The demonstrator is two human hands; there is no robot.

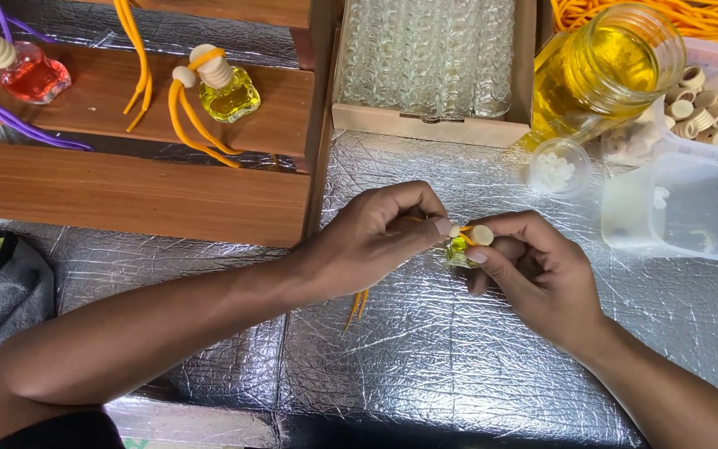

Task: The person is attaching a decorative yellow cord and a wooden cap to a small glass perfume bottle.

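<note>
Small yellow bottle [459,251] at centre of frame, just above the foil-covered table [459,366], pinched in right hand [533,274]. Left hand [376,241] closed on orange cord [357,306] at the bottle's neck. Probably fitting cord and cap; needs steady fingers. Upper right: big jar [617,66], tubs; nothing blocking.

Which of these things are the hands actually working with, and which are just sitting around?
In hand:
left hand and right hand pinching a small yellow bottle, its wooden cap and orange cord.

Lying about:
finished yellow bottle, red bottle, jar of yellow liquid, tub of wooden caps, box of empty bottles.
</note>
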